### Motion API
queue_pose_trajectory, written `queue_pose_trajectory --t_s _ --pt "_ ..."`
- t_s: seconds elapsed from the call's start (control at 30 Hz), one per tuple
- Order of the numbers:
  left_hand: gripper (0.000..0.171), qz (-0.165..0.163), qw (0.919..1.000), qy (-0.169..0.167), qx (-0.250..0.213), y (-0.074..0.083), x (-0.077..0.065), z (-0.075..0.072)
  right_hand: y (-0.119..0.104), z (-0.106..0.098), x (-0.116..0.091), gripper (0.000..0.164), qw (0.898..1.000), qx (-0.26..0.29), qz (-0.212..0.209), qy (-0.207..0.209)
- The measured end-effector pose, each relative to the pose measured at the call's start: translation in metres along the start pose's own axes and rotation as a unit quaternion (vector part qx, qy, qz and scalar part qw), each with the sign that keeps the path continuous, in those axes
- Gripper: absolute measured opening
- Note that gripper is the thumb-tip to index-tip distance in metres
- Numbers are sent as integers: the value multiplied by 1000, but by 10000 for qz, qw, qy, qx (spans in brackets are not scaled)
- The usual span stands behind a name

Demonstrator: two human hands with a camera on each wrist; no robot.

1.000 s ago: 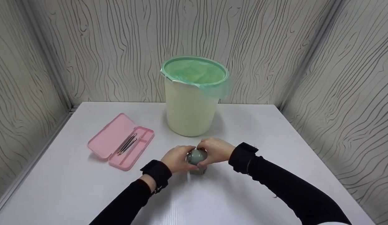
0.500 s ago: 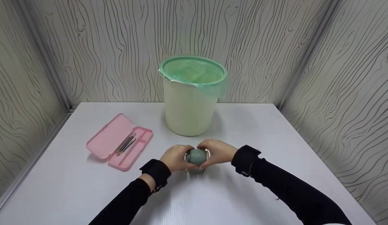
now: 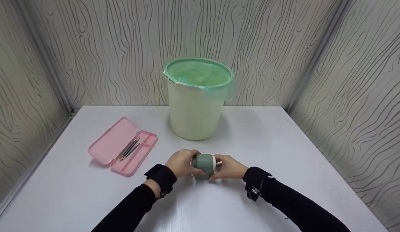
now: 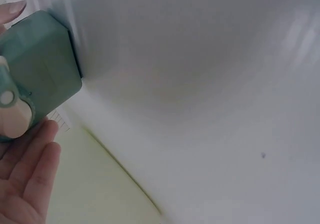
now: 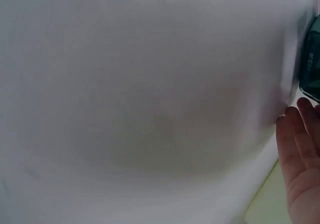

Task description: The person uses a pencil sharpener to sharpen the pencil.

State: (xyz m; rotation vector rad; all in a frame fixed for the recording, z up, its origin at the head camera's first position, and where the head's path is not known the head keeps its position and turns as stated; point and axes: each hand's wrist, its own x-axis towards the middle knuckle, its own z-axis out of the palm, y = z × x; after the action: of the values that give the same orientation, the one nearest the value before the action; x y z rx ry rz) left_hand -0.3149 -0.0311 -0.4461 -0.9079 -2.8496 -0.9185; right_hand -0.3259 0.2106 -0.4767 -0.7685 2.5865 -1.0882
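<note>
A green hand-crank pencil sharpener stands on the white table in front of the person, between both hands. My left hand grips its left side, thumb in front and index finger over the top. With thumb and index finger, my right hand holds the right end, where a white ring and a short white peg show. In the left wrist view, the sharpener's crank has a cream knob. Part of a dark see-through face with lettering shows at the right wrist view's edge. Several of my right fingers extend below it.
An open pink pencil case lies to the left, with several pencils inside. Behind the hands stands a pale bin with a green rim and a thin green liner. Patterned walls enclose the table on three sides.
The sharpener has turned, so its white ring and peg now face right. My right hand has shifted slightly right and down; my left hand has kept its grip almost in place.
</note>
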Motion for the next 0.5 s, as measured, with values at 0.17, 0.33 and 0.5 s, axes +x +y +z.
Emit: queue_pose_trajectory --t_s 0.17,0.33,0.5 --pt "57 12 10000 -15 10 -1 0 0 7 10 0 64 9991 340 23 233" --pt "56 1 10000 0 10 -2 -1 0 9 12 0 62 9986 426 -26 313" --pt "54 80 9999 85 77 -1 -1 2 7 10 0 55 9987 367 -35 356"
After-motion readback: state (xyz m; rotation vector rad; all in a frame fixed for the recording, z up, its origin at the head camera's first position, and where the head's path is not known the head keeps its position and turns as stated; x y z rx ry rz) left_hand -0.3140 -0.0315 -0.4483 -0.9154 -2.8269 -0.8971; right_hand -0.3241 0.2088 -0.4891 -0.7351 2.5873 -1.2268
